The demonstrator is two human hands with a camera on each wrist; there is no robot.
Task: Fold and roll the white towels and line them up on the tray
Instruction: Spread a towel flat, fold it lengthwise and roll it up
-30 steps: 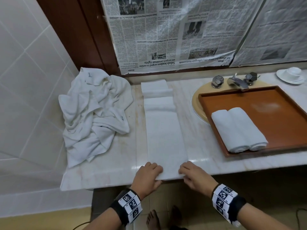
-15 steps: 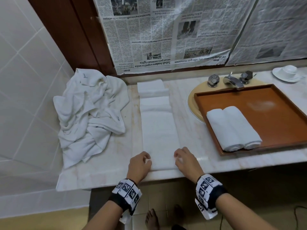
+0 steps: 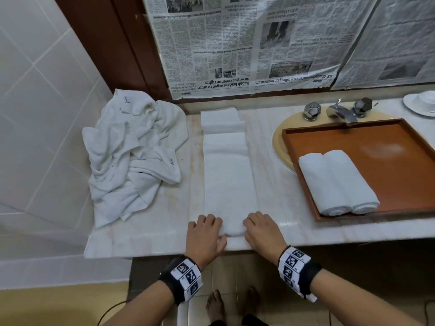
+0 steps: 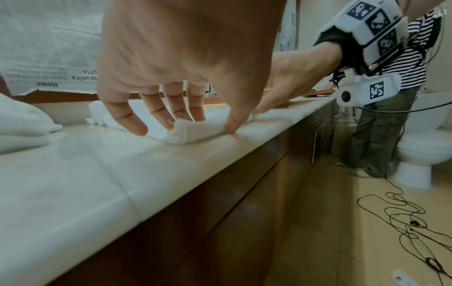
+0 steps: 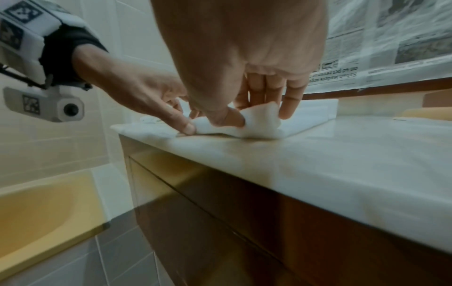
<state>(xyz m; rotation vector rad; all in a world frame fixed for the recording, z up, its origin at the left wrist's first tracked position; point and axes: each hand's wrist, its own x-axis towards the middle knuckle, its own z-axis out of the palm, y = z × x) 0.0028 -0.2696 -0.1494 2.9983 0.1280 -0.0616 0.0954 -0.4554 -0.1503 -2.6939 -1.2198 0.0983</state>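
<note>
A long folded white towel [image 3: 229,180] lies flat on the marble counter, stretching away from me. Its near end is curled into a small roll [image 3: 233,228] [image 4: 193,131]. My left hand [image 3: 207,229] [image 4: 181,118] pinches the roll's left end between thumb and fingers. My right hand [image 3: 260,229] [image 5: 247,114] grips its right end [image 5: 261,123] the same way. Two rolled white towels [image 3: 336,182] lie side by side at the near left of the brown tray [image 3: 400,170].
A crumpled heap of white towels [image 3: 134,156] sits at the counter's left, by the tiled wall. The tray rests over a yellow sink [image 3: 280,142] below the taps [image 3: 339,111]. A cup and saucer [image 3: 421,102] stands far right. Another person [image 4: 391,108] stands by a toilet [image 4: 425,143].
Both hands took the towel's near edge at the counter's lip, lifted it and turned it over away from me into a first small roll.
</note>
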